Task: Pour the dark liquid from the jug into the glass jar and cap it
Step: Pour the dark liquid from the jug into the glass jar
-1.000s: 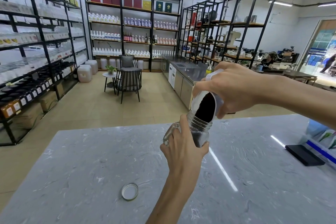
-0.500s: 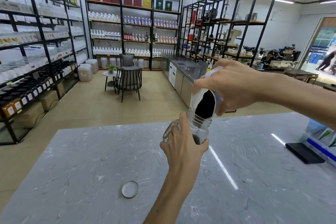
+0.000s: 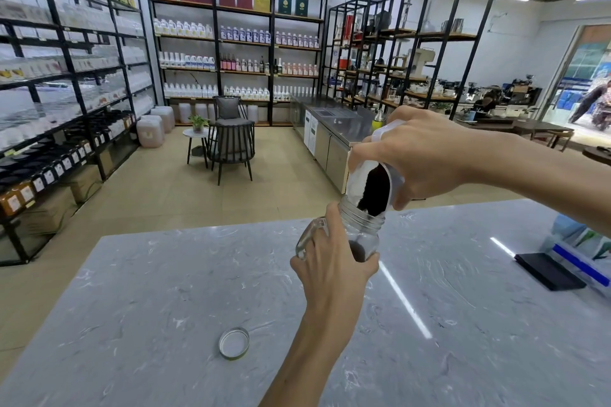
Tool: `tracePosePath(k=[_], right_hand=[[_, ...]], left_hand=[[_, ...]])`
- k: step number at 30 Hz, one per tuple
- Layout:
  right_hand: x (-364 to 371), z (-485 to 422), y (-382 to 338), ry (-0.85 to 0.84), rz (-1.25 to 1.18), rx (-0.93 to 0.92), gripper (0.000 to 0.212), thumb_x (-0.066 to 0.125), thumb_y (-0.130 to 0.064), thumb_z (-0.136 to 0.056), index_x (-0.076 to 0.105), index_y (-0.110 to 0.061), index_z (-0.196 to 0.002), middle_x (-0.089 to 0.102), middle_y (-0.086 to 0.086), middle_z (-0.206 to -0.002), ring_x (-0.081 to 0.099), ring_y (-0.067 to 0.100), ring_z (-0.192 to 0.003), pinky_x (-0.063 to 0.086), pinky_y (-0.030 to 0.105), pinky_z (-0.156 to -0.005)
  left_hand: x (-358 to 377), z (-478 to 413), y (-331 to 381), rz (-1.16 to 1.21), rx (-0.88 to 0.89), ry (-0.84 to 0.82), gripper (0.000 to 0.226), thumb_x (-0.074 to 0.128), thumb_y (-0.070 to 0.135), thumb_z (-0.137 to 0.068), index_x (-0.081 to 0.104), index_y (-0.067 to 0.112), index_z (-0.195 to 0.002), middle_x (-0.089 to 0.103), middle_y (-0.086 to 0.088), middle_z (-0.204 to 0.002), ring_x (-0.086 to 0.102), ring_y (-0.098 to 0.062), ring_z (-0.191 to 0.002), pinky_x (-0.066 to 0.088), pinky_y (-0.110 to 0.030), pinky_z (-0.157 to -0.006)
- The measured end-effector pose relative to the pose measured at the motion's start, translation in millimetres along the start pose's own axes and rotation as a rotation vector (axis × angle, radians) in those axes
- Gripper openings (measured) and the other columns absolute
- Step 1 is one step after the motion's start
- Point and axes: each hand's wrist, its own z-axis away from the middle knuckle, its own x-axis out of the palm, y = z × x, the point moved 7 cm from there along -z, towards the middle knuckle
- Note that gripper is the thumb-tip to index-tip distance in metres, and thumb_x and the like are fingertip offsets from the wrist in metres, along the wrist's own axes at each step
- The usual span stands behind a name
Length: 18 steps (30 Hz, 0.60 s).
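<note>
While the right hand (image 3: pixel 426 158) tips the clear plastic jug (image 3: pixel 370 188) steeply, its mouth rests just over the threaded rim of the clear glass jar (image 3: pixel 362 231), evidently so the dark liquid (image 3: pixel 373 188) drops straight in without splashing the grey marbled desk (image 3: pixel 165 291). The right fingers are clenched round the jug's body, thumb underneath, which gives control of the tilt.

The left hand (image 3: pixel 330 261) grasps the jar from the near side, fingers wrapped round its lower half beside the glass handle (image 3: pixel 309 236). The jar appears raised and leaned toward the jug; whether its base touches the desk cannot be told, as the hand hides it. This hold steadies the jar against the pour.

A small pool of dark liquid shows low in the jar; a good amount remains in the jug. Judgement: pouring is under way, not complete.

The round silver metal lid (image 3: pixel 233 342) lies inner face up on the desk, near the person and well apart from the jar, within reach for capping but clear of drips. Capping is not yet begun.

Risk noted: the narrow jar mouth leaves little margin if the tilt increases sharply.
</note>
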Motion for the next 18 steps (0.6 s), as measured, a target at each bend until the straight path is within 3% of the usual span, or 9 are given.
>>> tracePosePath(k=[18], right_hand=[[3.7,4.1,5.8,0.028,0.116,-0.002,0.084,0.084,-0.055,-0.056,0.037,-0.043,-0.125,0.069,-0.014,-0.111,0.066,0.016,-0.099,0.032,0.043,-0.102]], left_hand=[[7.5,-3.0,8.5,-0.005,0.009,-0.027,0.093,0.075,0.055,-0.079,0.019,0.030,-0.150,0.055,0.001,-0.138,0.051,-0.023,-0.127,0.043,-0.045,-0.097]])
